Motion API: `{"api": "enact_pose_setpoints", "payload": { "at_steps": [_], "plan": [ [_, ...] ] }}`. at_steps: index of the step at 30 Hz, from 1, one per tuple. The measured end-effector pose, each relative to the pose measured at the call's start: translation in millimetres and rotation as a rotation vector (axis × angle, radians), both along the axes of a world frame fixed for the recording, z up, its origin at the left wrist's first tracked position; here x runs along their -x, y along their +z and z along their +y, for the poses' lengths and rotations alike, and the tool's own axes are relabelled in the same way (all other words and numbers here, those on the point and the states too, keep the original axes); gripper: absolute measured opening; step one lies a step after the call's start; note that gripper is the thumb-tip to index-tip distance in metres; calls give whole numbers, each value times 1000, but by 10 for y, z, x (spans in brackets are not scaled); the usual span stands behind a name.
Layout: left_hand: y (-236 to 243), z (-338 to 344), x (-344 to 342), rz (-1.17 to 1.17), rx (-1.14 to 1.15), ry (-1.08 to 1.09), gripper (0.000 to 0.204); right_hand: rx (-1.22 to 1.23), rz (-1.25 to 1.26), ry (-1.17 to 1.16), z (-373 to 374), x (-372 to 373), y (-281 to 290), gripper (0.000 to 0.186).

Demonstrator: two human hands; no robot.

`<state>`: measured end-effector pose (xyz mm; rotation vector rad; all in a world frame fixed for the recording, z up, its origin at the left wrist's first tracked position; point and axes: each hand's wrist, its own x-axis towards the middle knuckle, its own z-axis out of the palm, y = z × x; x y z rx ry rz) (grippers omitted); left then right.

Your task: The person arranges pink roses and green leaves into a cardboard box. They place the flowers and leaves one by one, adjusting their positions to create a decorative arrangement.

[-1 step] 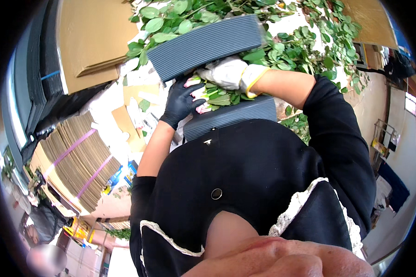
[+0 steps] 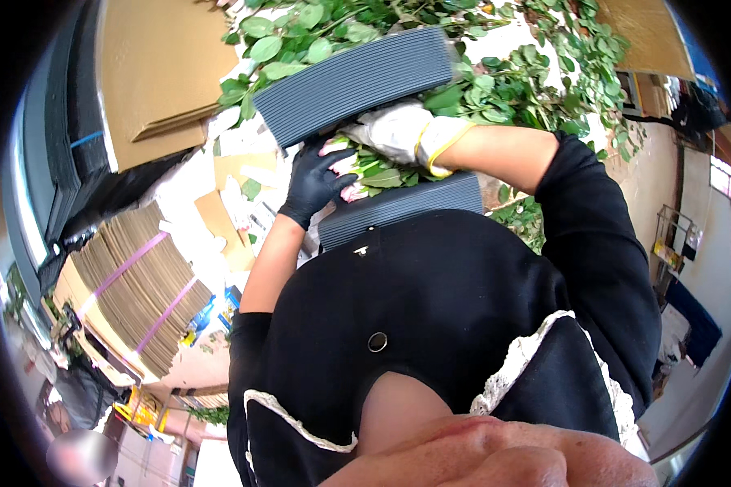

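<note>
A bunch of pale pink roses (image 2: 352, 191) with green leaves lies between two raised sides of a dark grey corrugated wrapping sheet (image 2: 357, 85). My left hand (image 2: 310, 180), in a black glove, touches the flower heads from the left, its visible fingers spread apart over them. From the right, my right hand (image 2: 391, 134), in a whitish glove with a yellow-edged cuff, grips the far side of the bunch. Its fingers are close together, their tips partly hidden by flowers and the sheet's far side. The near side of the sheet stands close against my black top.
Leafy cut stems (image 2: 536, 81) cover the far and right parts of the table. Brown cardboard sheets (image 2: 162, 65) lie at the far left. A strapped stack of cardboard (image 2: 134, 276) stands left of my arm, with dark sheets (image 2: 73, 105) beyond.
Both hands stay on the roses in nearly the same places. The far side of the sheet sits slightly further left in the picture, as does most of the scene.
</note>
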<state>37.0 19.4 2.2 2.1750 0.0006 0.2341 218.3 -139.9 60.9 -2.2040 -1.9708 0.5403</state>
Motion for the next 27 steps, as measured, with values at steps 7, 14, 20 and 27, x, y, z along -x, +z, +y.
{"api": "enact_pose_setpoints", "payload": {
  "at_steps": [7, 14, 20, 27],
  "plan": [
    [-74, -77, -45, 3, -9, 31, 40, -67, -241, -201, -866, -282, 564, 48],
    [-115, -34, -89, 142, -57, 40, 53, 42, 525, -761, -1330, -729, 373, 40],
    [-261, -86, -19, 350, 33, 72, 40, 318, -419, -137, -644, -1048, 102, 22],
    [-239, -153, 72, 282, 223, 117, 37, 262, -151, -90, -455, -1369, 412, 30]
  ]
}}
